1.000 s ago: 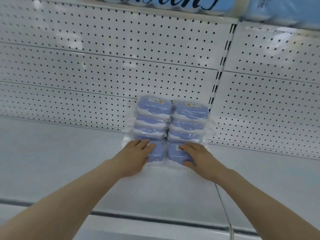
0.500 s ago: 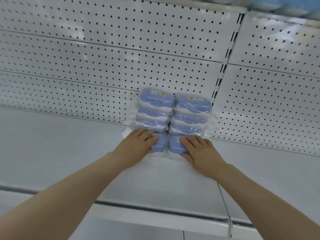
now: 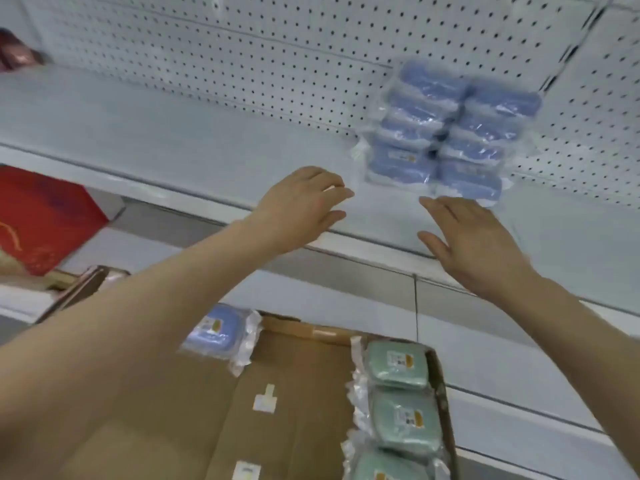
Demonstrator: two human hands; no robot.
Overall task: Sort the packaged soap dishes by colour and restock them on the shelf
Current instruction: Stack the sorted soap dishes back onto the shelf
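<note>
Two side-by-side rows of blue packaged soap dishes (image 3: 450, 133) stand on the white shelf (image 3: 173, 140) against the pegboard back. My left hand (image 3: 301, 206) and my right hand (image 3: 474, 244) hover over the shelf's front edge, a short way in front of the blue rows, fingers apart and holding nothing. Below, a cardboard box (image 3: 294, 393) holds one blue packaged soap dish (image 3: 216, 332) at its far left corner and a column of green packaged soap dishes (image 3: 398, 403) along its right side. My left forearm hides part of the box.
A red carton (image 3: 38, 216) stands on the lower shelf at the left. Something dark red (image 3: 17, 57) sits at the far left of the upper shelf. The pegboard back (image 3: 277, 46) rises behind the shelf, with a slotted upright (image 3: 571, 43) at the right.
Both hands have let go of the front blue packs and drawn back to the shelf edge. The view has tilted down and left, bringing the cardboard box into sight.
</note>
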